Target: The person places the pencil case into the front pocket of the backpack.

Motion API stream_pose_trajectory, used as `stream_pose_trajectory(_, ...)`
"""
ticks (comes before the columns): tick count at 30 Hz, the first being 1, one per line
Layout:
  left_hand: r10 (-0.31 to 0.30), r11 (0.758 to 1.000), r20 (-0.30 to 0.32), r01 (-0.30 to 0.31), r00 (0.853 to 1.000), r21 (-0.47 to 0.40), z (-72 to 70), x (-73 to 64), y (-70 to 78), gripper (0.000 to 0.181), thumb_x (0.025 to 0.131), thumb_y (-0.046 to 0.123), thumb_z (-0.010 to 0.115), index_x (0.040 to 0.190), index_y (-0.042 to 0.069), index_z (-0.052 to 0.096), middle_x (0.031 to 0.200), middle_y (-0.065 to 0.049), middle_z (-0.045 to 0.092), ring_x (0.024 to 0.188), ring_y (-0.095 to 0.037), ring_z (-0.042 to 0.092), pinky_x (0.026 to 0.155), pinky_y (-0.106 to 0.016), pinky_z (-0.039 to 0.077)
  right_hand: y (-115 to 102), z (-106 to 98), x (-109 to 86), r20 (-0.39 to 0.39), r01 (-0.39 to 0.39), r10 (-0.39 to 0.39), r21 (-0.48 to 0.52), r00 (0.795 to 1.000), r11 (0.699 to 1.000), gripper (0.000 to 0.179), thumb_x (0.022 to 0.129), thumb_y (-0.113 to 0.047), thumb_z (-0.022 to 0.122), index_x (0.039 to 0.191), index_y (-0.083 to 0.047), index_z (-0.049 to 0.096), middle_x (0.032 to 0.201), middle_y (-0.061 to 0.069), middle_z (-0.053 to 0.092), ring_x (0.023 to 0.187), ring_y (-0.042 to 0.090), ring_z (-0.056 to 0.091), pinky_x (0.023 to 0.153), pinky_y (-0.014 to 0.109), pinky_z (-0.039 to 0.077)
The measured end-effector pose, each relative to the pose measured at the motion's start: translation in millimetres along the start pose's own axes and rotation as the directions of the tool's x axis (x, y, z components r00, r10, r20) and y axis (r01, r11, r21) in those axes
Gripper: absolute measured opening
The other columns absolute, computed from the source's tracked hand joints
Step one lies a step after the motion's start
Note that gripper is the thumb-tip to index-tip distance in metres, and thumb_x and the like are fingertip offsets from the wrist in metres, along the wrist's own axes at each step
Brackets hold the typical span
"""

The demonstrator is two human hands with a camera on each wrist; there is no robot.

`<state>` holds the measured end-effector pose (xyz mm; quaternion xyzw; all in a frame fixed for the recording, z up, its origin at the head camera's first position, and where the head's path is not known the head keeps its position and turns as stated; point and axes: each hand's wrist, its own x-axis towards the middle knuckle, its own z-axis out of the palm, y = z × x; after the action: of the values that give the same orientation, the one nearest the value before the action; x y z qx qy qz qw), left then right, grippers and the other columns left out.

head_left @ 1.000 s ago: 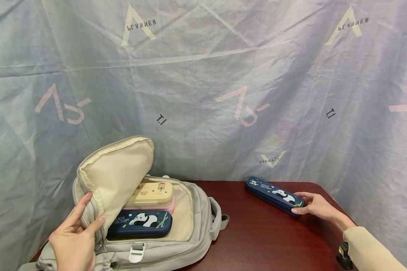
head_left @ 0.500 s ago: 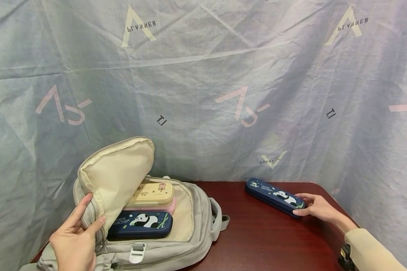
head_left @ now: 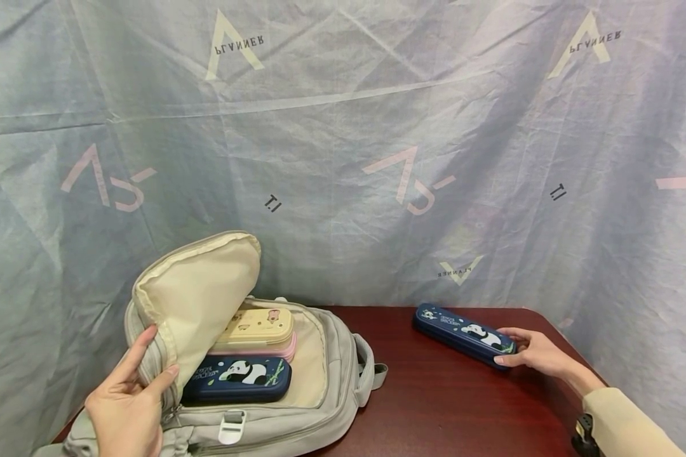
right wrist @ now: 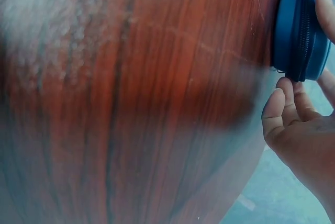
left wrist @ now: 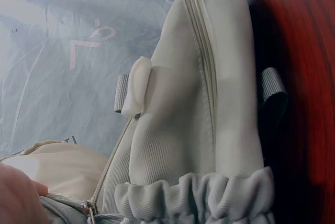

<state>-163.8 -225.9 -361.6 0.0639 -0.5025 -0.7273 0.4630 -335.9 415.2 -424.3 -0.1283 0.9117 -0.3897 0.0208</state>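
At the left of the head view lies a light grey backpack (head_left: 340, 365) with its main compartment unzipped. My left hand (head_left: 124, 400) holds the turned-back flap (head_left: 197, 279) by its edge, between thumb and fingers. Inside the bag are a navy panda pencil case (head_left: 242, 379), a yellow pencil case (head_left: 260, 327) and, beneath the yellow one, a pink case (head_left: 288, 351); the flap hides their left ends. Over the table's right side, my right hand (head_left: 540, 352) grips the near end of another navy panda pencil case (head_left: 451, 327). The right wrist view shows this case's zipped side (right wrist: 302, 30).
The dark red wooden table (head_left: 434, 406) has a rounded back right corner. A grey printed curtain (head_left: 343, 158) hangs close behind and along both sides. The backpack's top handle (head_left: 367, 368) points right, and a white buckle (head_left: 231, 426) lies on its front side.
The navy case in my right hand has shifted slightly toward me and to the right. My left hand and the flap have stayed nearly still.
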Motion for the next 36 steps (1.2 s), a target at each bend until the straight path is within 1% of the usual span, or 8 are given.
stream_pose_trajectory(5, -0.008, 1.0, -0.009, 0.008, 1.0, 0.017, -0.1, 0.2, -0.6, 0.075, 0.07, -0.044, 0.059, 0.131, -0.003, 0.072, 0.132, -0.012, 0.07, 0.146, -0.021, 0.044, 0.094, -0.016, 0.05, 2.6, -1.6, -0.7, 0.006, -0.002, 0.002, 0.003, 1.0, 1.0, 0.075, 0.088, -0.021, 0.087, 0.145, 0.013, 0.053, 0.122, 0.02, 0.067, 0.093, 0.024, 0.061, 0.072, 0.029, 0.051)
stream_pose_trajectory(12, -0.01, 1.0, -0.009, 0.01, 1.0, 0.017, -0.6, 0.7, -1.0, 0.075, 0.07, -0.044, 0.059, 0.131, -0.003, 0.072, 0.132, -0.012, 0.07, 0.146, -0.021, 0.043, 0.095, -0.016, 0.049, 5.8, -5.2, -5.7, 0.068, 0.053, -0.056, 0.052, 0.996, 0.997, 0.074, 0.089, -0.015, 0.086, 0.146, 0.015, 0.05, 0.121, 0.021, 0.065, 0.09, 0.023, 0.061, 0.071, 0.029, 0.052)
stream_pose_trajectory(17, -0.012, 1.0, -0.007, 0.012, 1.0, 0.022, -0.6, 0.6, -0.2, 0.075, 0.07, -0.044, 0.059, 0.132, -0.002, 0.072, 0.133, -0.012, 0.07, 0.146, -0.022, 0.044, 0.094, -0.016, 0.05, 8.6, -5.9, -7.1, 0.099, 0.063, -0.071, 0.086, 0.993, 0.994, 0.073, 0.09, -0.012, 0.084, 0.146, 0.017, 0.047, 0.121, 0.021, 0.066, 0.093, 0.023, 0.064, 0.074, 0.03, 0.055)
stream_pose_trajectory(21, -0.009, 1.0, -0.008, 0.009, 1.0, 0.027, -0.4, 0.3, -0.1, 0.075, 0.071, -0.043, 0.06, 0.132, -0.002, 0.072, 0.133, -0.012, 0.069, 0.145, -0.023, 0.045, 0.092, -0.016, 0.051, 9.4, -6.3, -7.1, 0.105, 0.055, -0.065, 0.099, 0.992, 0.994, 0.075, 0.09, -0.011, 0.085, 0.145, 0.02, 0.044, 0.119, 0.02, 0.067, 0.096, 0.027, 0.064, 0.074, 0.03, 0.056)
stream_pose_trajectory(25, -0.003, 1.0, -0.007, 0.003, 1.0, 0.024, 0.0, 0.2, -0.4, 0.075, 0.07, -0.044, 0.06, 0.132, -0.003, 0.072, 0.134, -0.012, 0.069, 0.144, -0.023, 0.047, 0.09, -0.015, 0.051, 9.4, -6.2, -7.1, 0.104, 0.049, -0.06, 0.106, 0.993, 0.993, 0.077, 0.089, -0.011, 0.085, 0.145, 0.02, 0.043, 0.122, 0.023, 0.066, 0.098, 0.029, 0.064, 0.076, 0.03, 0.057)
stream_pose_trajectory(28, -0.006, 1.0, -0.006, 0.006, 1.0, 0.024, 0.2, 0.3, -0.4, 0.075, 0.07, -0.044, 0.06, 0.132, -0.002, 0.072, 0.134, -0.012, 0.069, 0.143, -0.023, 0.048, 0.088, -0.015, 0.052, 9.0, -5.1, -7.4, 0.093, 0.046, -0.054, 0.094, 0.994, 0.995, 0.077, 0.089, -0.012, 0.086, 0.145, 0.019, 0.045, 0.123, 0.023, 0.066, 0.097, 0.027, 0.064, 0.075, 0.03, 0.056)
stream_pose_trajectory(33, -0.019, 0.999, -0.013, 0.02, 1.0, 0.041, -0.4, 0.4, -0.3, 0.075, 0.071, -0.043, 0.061, 0.132, -0.001, 0.073, 0.134, -0.012, 0.068, 0.143, -0.023, 0.047, 0.088, -0.014, 0.051, 7.6, -4.7, -9.0, 0.074, 0.05, -0.055, 0.065, 0.996, 0.997, 0.077, 0.088, -0.015, 0.086, 0.144, 0.019, 0.047, 0.118, 0.02, 0.067, 0.096, 0.025, 0.063, 0.074, 0.029, 0.055)
stream_pose_trajectory(36, -0.024, 0.999, -0.016, 0.024, 1.0, 0.048, -0.6, 0.5, -0.5, 0.075, 0.071, -0.042, 0.061, 0.132, 0.0, 0.073, 0.134, -0.011, 0.068, 0.144, -0.023, 0.046, 0.088, -0.014, 0.051, 6.2, -5.0, -10.1, 0.07, 0.042, -0.048, 0.075, 0.996, 0.996, 0.076, 0.088, -0.016, 0.086, 0.145, 0.018, 0.048, 0.118, 0.02, 0.067, 0.096, 0.026, 0.064, 0.074, 0.029, 0.055)
